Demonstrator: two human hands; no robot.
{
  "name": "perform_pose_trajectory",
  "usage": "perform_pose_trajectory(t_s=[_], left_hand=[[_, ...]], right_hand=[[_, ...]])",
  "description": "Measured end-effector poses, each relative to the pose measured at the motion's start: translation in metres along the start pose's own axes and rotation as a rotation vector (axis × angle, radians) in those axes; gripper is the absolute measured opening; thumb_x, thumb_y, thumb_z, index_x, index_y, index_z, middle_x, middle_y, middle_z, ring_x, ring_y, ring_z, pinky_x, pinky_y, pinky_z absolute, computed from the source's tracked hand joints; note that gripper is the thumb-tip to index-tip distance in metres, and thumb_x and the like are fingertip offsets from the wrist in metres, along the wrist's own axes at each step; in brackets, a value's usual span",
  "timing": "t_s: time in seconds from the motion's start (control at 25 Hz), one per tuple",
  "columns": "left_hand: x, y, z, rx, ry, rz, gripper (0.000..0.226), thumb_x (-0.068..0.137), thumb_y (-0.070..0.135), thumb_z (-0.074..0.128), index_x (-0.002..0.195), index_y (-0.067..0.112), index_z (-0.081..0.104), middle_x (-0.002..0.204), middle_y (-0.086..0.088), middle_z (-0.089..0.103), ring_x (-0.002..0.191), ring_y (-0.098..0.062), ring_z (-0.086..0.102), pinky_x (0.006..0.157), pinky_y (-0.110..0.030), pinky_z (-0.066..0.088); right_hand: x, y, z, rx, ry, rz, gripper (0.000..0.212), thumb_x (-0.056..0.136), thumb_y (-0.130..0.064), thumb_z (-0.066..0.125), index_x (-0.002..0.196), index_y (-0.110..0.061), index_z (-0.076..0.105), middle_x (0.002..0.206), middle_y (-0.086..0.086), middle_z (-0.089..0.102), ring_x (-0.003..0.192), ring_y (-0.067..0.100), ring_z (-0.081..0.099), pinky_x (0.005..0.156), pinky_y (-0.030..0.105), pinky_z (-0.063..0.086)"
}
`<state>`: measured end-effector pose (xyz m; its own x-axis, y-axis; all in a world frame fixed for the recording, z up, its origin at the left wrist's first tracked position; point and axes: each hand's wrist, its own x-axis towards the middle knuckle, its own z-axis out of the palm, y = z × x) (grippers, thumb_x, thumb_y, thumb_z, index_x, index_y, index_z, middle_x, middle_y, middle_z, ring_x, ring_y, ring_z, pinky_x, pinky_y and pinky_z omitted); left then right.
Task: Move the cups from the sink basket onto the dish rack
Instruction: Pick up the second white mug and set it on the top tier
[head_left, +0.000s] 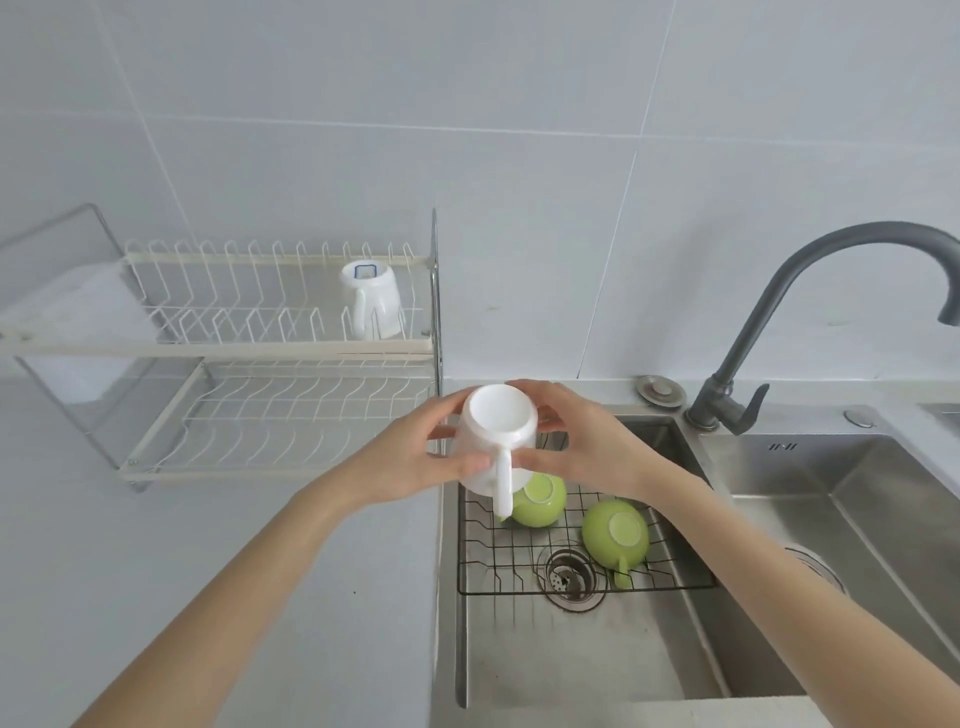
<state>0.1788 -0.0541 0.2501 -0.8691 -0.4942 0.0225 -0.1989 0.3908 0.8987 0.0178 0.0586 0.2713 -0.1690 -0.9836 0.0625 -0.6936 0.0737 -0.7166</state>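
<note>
Above the sink basket (519, 584), two hands hold one white cup (496, 441) upside down. Its handle points toward the person. The left hand (415, 462) has its fingers (457, 465) wrapped on the cup's left side. The right hand (587, 447) has its fingers (540, 460) pressed on the right side. Two green cups sit upside down in the basket: one (540, 501) just under the white cup, one (615, 530) near the drain (569, 577). Another white cup (371, 299) stands upside down on the top shelf of the dish rack (249, 358), left of the sink on the tabletop (260, 571).
</note>
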Motion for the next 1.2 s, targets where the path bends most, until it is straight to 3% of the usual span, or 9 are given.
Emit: perform_pose_trajectory(t_s=[0.12,0.28,0.48,0.68,0.8,0.92,1.0,1.2], left_hand=[[-0.016,0.000,-0.027,0.016,0.030,-0.016,0.065,0.081,0.013,0.066,0.135,0.029,0.035,0.137,0.009,0.042,0.117,-0.010,0.047,0.075,-0.011,0.054],[-0.035,-0.004,-0.061,0.015,0.061,0.029,0.061,0.076,0.023,0.070,0.127,0.038,0.040,0.133,0.012,0.048,0.120,-0.014,0.050,0.086,-0.028,0.055],[-0.051,-0.006,-0.105,0.013,0.142,0.093,0.055,0.055,0.049,0.069,0.105,0.051,0.046,0.121,0.022,0.052,0.115,-0.002,0.054,0.083,-0.026,0.057],[-0.050,-0.001,-0.160,0.092,0.197,0.125,0.053,0.055,0.052,0.068,0.103,0.053,0.045,0.115,0.026,0.054,0.109,0.000,0.056,0.081,-0.022,0.054],[-0.045,0.004,-0.197,0.149,0.221,0.141,0.060,0.055,0.055,0.064,0.111,0.045,0.044,0.114,0.025,0.053,0.106,0.006,0.054,0.081,-0.018,0.049],[-0.036,0.005,-0.229,0.134,0.268,0.150,0.052,0.071,0.038,0.071,0.115,0.033,0.043,0.114,0.018,0.055,0.100,0.008,0.054,0.081,-0.014,0.049],[-0.028,0.002,-0.248,0.157,0.287,0.143,0.043,0.082,0.020,0.065,0.120,0.022,0.044,0.121,0.008,0.053,0.100,-0.001,0.057,0.079,-0.010,0.048],[-0.001,-0.016,-0.283,0.251,0.305,0.066,0.054,0.081,0.019,0.066,0.128,0.014,0.041,0.123,0.006,0.049,0.114,-0.014,0.049,0.088,-0.028,0.041]], right_hand=[[0.009,-0.025,0.010,-0.021,0.018,-0.017,0.063,0.075,-0.018,0.074,0.131,-0.019,0.044,0.123,0.003,0.054,0.110,0.019,0.056,0.098,0.023,0.044],[0.024,-0.059,0.023,-0.126,0.031,-0.069,0.061,0.075,-0.019,0.074,0.130,-0.019,0.046,0.123,0.003,0.051,0.103,0.017,0.055,0.083,0.009,0.043],[0.053,-0.105,0.029,-0.266,-0.003,-0.150,0.066,0.076,-0.024,0.073,0.134,-0.017,0.042,0.126,0.005,0.049,0.108,0.019,0.055,0.096,0.024,0.045],[0.095,-0.151,0.025,-0.441,-0.043,-0.228,0.072,0.077,-0.031,0.071,0.138,-0.018,0.035,0.132,0.004,0.049,0.109,0.019,0.056,0.097,0.027,0.045],[0.124,-0.176,0.024,-0.465,-0.018,-0.253,0.069,0.077,-0.034,0.070,0.136,-0.018,0.038,0.129,0.005,0.053,0.107,0.020,0.058,0.094,0.026,0.046],[0.154,-0.194,0.025,-0.459,0.014,-0.255,0.068,0.079,-0.035,0.069,0.137,-0.016,0.038,0.129,0.007,0.055,0.107,0.022,0.059,0.098,0.030,0.046],[0.175,-0.202,0.029,-0.448,0.026,-0.245,0.066,0.081,-0.033,0.067,0.137,-0.015,0.038,0.129,0.009,0.055,0.108,0.024,0.059,0.099,0.033,0.045],[0.229,-0.204,0.046,-0.479,0.023,-0.227,0.067,0.083,-0.036,0.064,0.139,-0.014,0.035,0.129,0.012,0.055,0.108,0.026,0.057,0.096,0.032,0.043]])
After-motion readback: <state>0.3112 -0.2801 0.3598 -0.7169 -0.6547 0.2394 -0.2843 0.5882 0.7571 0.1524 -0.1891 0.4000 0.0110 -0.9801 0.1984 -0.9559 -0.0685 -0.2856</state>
